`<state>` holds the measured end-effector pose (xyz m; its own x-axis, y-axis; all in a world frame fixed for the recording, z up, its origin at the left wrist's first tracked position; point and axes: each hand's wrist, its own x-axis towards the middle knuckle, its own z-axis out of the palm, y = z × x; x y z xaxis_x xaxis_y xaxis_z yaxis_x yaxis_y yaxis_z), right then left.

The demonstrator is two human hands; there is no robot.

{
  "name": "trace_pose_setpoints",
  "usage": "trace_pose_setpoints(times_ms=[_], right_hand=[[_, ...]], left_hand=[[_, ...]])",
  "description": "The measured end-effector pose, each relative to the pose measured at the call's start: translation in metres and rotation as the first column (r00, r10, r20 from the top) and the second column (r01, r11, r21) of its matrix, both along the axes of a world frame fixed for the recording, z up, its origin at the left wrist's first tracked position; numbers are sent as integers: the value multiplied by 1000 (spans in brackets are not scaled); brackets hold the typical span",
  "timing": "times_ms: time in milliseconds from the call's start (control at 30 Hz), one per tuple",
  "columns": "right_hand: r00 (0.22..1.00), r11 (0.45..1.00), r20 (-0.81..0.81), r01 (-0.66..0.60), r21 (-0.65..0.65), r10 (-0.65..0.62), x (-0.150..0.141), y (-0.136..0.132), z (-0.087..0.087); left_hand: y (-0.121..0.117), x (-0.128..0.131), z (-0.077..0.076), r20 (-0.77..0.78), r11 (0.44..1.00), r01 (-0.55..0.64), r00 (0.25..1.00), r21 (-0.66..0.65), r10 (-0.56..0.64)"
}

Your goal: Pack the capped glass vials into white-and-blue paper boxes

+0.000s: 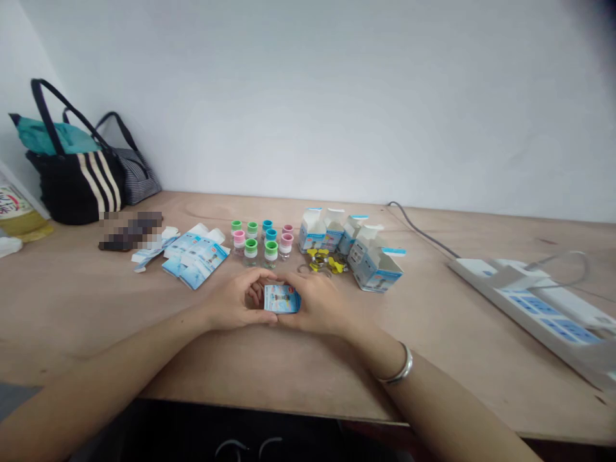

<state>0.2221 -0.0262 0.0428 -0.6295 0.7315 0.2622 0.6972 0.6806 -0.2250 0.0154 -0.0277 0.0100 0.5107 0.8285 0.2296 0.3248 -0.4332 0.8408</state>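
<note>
Between two hands [320, 305], one box [282, 299]; beyond, nine jars [271, 255] (four green-topped)

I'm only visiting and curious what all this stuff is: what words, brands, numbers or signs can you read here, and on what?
No text reads clearly.
Bottle: red and dark characters, blurred and cut off by the picture's edge.
Held box: print too small.
Open boxes: print too small.
Flattened boxes: print too small.
Power strip: any marks on its blue patches too blurred.
</note>
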Motion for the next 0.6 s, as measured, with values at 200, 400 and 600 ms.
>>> trace_pose_setpoints(times_ms=[200, 400, 600], right_hand=[[953, 986, -295, -107, -131, 64, 15, 12, 0], [731, 934, -682, -232, -272, -17, 13, 23, -14], [789, 922, -614, -219, -318, -24, 12, 25, -20]], left_hand=[[6, -12, 1, 22, 996, -7, 1000, -94, 9], [11, -15, -4, 128, 975, 48, 992, -217, -21], [19, -29, 8, -214, 949, -135, 956, 284, 201]])
